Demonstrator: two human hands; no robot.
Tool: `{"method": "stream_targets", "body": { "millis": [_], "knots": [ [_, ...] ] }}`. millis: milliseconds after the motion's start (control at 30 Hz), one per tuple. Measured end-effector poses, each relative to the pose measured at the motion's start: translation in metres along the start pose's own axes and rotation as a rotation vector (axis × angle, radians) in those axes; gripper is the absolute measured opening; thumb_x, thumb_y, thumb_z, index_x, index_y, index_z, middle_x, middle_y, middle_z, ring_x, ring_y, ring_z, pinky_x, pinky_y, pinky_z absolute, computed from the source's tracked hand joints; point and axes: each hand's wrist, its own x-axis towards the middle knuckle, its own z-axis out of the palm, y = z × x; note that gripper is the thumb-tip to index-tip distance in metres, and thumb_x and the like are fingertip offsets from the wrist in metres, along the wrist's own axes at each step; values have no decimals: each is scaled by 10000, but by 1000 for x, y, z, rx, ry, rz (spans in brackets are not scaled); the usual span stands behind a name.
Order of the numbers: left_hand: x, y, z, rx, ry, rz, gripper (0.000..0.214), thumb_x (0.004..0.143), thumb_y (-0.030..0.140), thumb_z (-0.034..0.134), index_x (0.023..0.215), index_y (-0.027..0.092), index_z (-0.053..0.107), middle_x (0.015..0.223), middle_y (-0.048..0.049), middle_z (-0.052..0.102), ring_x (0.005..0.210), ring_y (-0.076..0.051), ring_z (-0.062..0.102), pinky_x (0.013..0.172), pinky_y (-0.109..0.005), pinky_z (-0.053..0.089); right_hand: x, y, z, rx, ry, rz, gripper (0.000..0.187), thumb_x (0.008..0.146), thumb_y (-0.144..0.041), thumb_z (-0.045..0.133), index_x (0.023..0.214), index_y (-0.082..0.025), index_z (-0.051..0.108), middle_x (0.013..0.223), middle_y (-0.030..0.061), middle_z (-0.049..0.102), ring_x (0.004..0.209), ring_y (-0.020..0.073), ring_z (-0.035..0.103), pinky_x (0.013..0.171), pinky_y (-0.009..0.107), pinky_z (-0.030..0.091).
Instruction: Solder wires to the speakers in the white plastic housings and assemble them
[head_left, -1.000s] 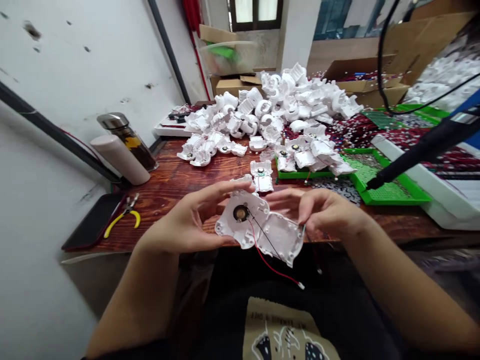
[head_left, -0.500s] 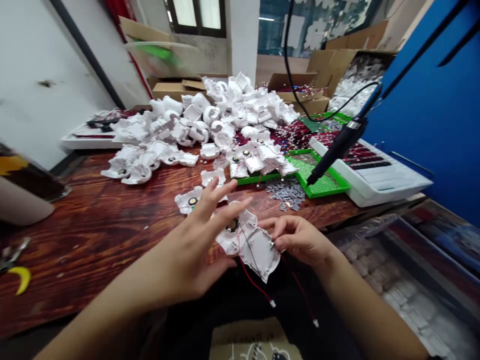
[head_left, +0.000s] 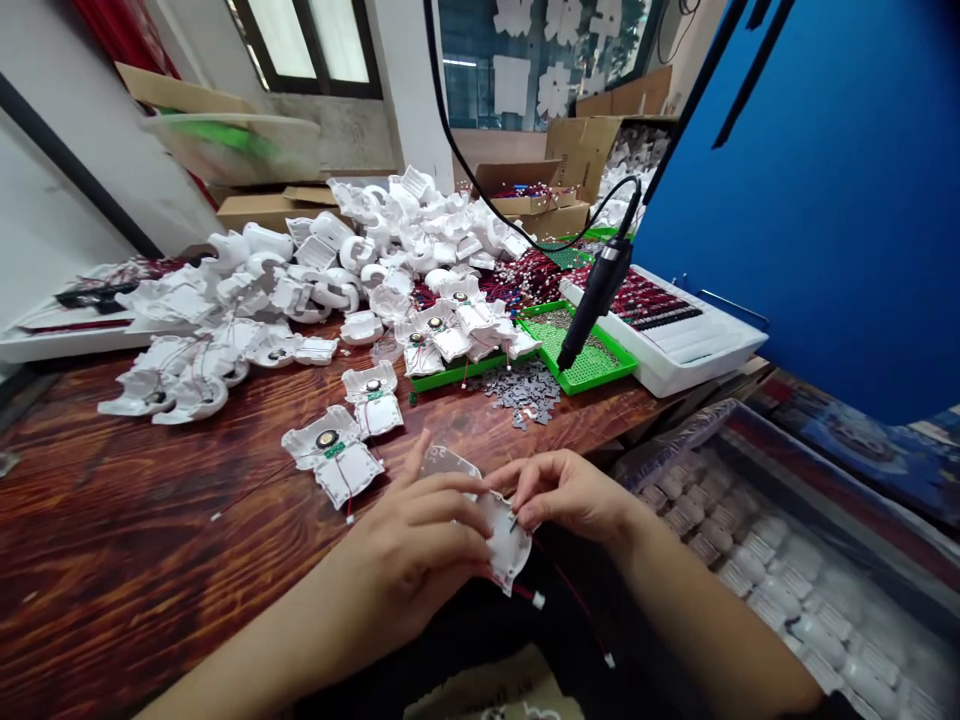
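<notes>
In front of my body is a white plastic shell [head_left: 504, 538], a moulded housing half with screw posts along its rim. My left hand [head_left: 427, 535] wraps over its left side, fingers bent across it and covering its speaker. My right hand [head_left: 566, 490] grips the right edge, thumb and fingertips closed at a small metallic part [head_left: 514, 522]. Red and dark wires hang below, ending in a white connector [head_left: 538, 600] and a second connector [head_left: 609, 660]. On the table beyond my left hand lie two similar shells, a nearer shell [head_left: 349, 478] and a farther shell [head_left: 381, 412], with speakers and green boards.
A heap of white shells [head_left: 360, 250] covers the back. An electric screwdriver [head_left: 596, 300] hangs over a green tray [head_left: 626, 378], beside small grey pieces [head_left: 525, 390]. Right of it is a white foam box [head_left: 675, 375]. A plastic-lined bin [head_left: 780, 590] of white parts stands at lower right.
My left hand has gone from spread fingers to closing over the shell and hiding its speaker. My right hand stays at the shell's edge. The head view has turned right.
</notes>
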Motion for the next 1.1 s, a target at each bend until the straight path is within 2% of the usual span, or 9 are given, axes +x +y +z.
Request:
{"method": "stream_targets", "body": {
  "millis": [133,267,333,400,600,733,900,1000,1100],
  "knots": [
    [-9,-11,6,-9,321,-134,281,900,64,621,1092,269,631,1021,-6,761,1087,-213,715,1256,-587,289,-1,2,-3,11,25,-38,217,547,-182,945,674,-174,768,1132,93,775,873,159,755,694,241,606],
    [-24,-25,30,148,701,-138,418,823,14,682,1150,271,632,976,-27,738,1023,-230,680,953,-449,551,-4,2,-6,7,72,-111,202,576,-190,939,679,-183,765,1181,91,761,971,179,745,790,283,606],
    [-29,-27,44,212,808,-122,458,793,-5,706,1150,272,634,923,-20,723,945,-223,665,815,-394,562,-7,2,-4,-2,85,-136,196,586,-186,936,686,-186,767,1192,90,758,1005,179,739,822,284,600],
    [-31,-26,56,257,868,-118,466,783,-11,717,1144,269,627,890,-14,708,879,-213,652,774,-389,548,-10,2,-1,-10,88,-149,180,603,-163,925,690,-188,770,1197,87,756,1040,177,734,859,281,595],
    [-38,-19,67,458,918,-225,398,790,102,792,1096,297,630,878,-9,617,786,-187,580,752,-388,497,-15,4,13,-123,66,-156,130,666,-132,880,702,-204,778,1254,85,737,1021,190,754,816,280,632],
    [-43,-21,68,391,1020,-354,293,807,169,796,1009,264,607,901,-17,529,823,-181,545,770,-373,481,-13,7,19,-186,84,-195,129,678,-132,873,716,-219,786,1261,78,736,1043,186,749,874,291,627],
    [-43,-27,71,-89,1114,-495,351,877,335,741,1032,253,438,985,-20,504,850,-146,561,707,-272,504,-11,12,21,-240,86,-249,144,694,-134,865,765,-240,800,1257,67,736,1091,197,732,938,323,612],
    [-45,-28,74,-501,971,-658,331,983,461,585,1205,240,476,1190,-74,590,1066,-193,640,928,-347,556,-9,14,27,-207,65,-265,159,711,-131,854,785,-262,802,1264,44,730,1055,184,742,925,319,617],
    [-46,-27,77,-749,795,-694,451,1066,513,312,1362,216,476,1416,-111,576,1363,-277,547,1140,-471,478,-4,15,37,-173,35,-279,194,724,-125,844,811,-293,803,1285,20,711,996,167,754,909,326,630]
  ]
}}
